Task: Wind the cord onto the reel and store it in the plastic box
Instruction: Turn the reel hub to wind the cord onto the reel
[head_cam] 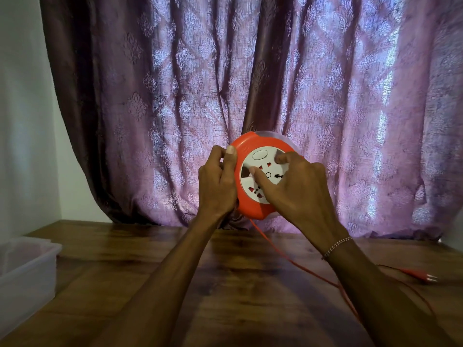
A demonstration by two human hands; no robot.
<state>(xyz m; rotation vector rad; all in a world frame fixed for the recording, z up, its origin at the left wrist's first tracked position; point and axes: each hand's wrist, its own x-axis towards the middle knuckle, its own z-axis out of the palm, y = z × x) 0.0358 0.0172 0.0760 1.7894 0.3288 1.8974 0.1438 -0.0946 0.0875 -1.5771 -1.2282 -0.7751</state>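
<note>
Head view: orange reel [253,209] held upright in the air above the wooden table [225,284], in front of a purple curtain [325,96]. Left hand [218,181] clamped on the reel's left rim, thumb on its front edge. Right hand [298,186] spread over the white socket face, fingertips pressing; perhaps hooked in a recess, hard to tell. Orange cord [300,266] hanging down onto the table, plug [423,277] far right. Plastic box [27,269] at left edge.

I see the reel [253,209]: glossy orange plastic, smooth white faceplate. Cord [295,262] looks thin, smooth orange sheath. Surface [155,266] is dark polished wood. Box [27,269]: frosted translucent plastic. Curtain [225,78]: coarse woven cloth, embossed sheen.
</note>
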